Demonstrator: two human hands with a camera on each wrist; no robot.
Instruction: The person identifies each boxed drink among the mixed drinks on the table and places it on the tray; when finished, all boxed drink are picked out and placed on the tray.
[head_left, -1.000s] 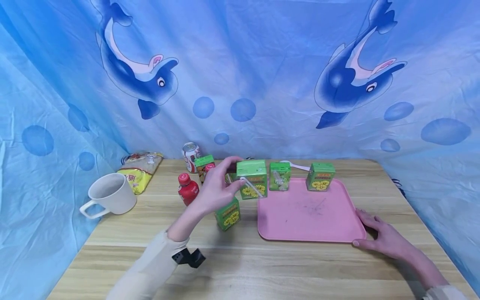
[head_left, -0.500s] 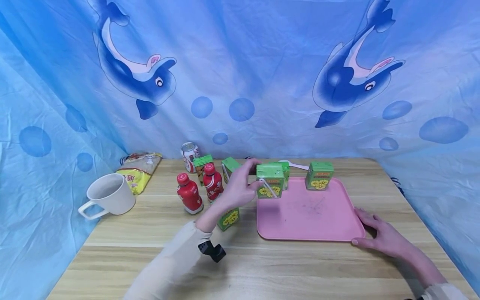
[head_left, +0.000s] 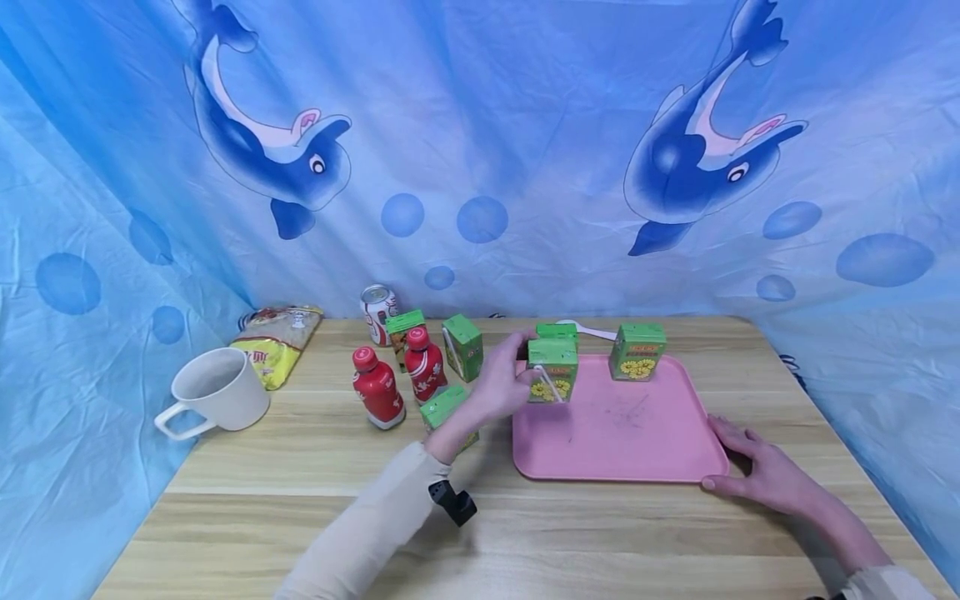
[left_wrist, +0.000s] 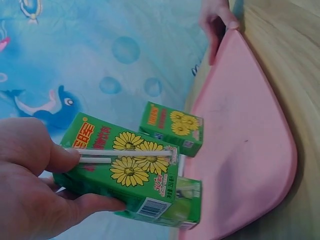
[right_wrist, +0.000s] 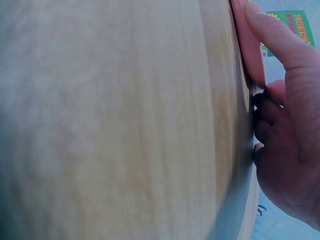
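My left hand [head_left: 504, 379] grips a green drink carton [head_left: 553, 371] with yellow flowers, thumb on the side with the white straw [left_wrist: 122, 153]. The carton is over the back left of a pink tray [head_left: 622, 433]; whether its base touches the tray is unclear. Just behind it, a second green carton [head_left: 557, 330] is mostly hidden. Another flowered carton [head_left: 637, 353] stands at the tray's back right. My right hand [head_left: 772, 477] holds the tray's front right corner, thumb at the front rim and fingers along the right side. In the right wrist view, the thumb presses the tray rim [right_wrist: 248, 42].
Left of the tray stand green cartons [head_left: 462, 346], two red bottles [head_left: 379, 388] and a can [head_left: 378, 312]. One carton [head_left: 444, 405] is partly behind my left forearm. A white mug [head_left: 220, 387], a snack bag [head_left: 277, 342] and a white spoon [head_left: 596, 332] are farther out.
My left hand has carried the flowered carton rightward from beside the tray to over its back left part, then lowered it. The right hand stays at the tray corner.
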